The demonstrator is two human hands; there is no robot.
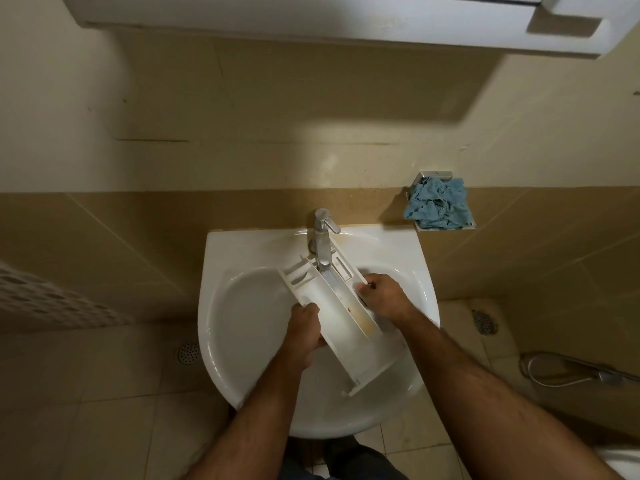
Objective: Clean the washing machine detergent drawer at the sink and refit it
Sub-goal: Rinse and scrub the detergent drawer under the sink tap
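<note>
Two bare hands hold the long white plastic detergent drawer [337, 313] over the basin of the white ceramic pedestal sink [221, 341], and the head camera, the only view, looks straight down on them. The left hand [304, 336] is curled round the drawer's left side wall at about eight o'clock from the drawer's middle, thumb and fingers wrapped on the edge. The right hand [382, 299] grips the opposite wall at about two o'clock, fingers folded over the rim. Taking it from both sides this way probably steadies the drawer and lets the person tilt it under the spout.

The drawer's long axis runs from roughly eleven o'clock to five o'clock. Its compartmented far end sits directly beneath the chrome single-lever tap [323, 237] at twelve o'clock of the basin, likely so water would fall into the channels; I cannot tell whether water is running. The near end, at five o'clock, hangs close to the sink's front rim. The open side faces up, and a brownish stain shows along the right-hand channel, so cleaning looks unfinished.

A crumpled blue cloth [438, 204] lies on a small wall shelf at two o'clock from the tap, well apart from the hands.
</note>
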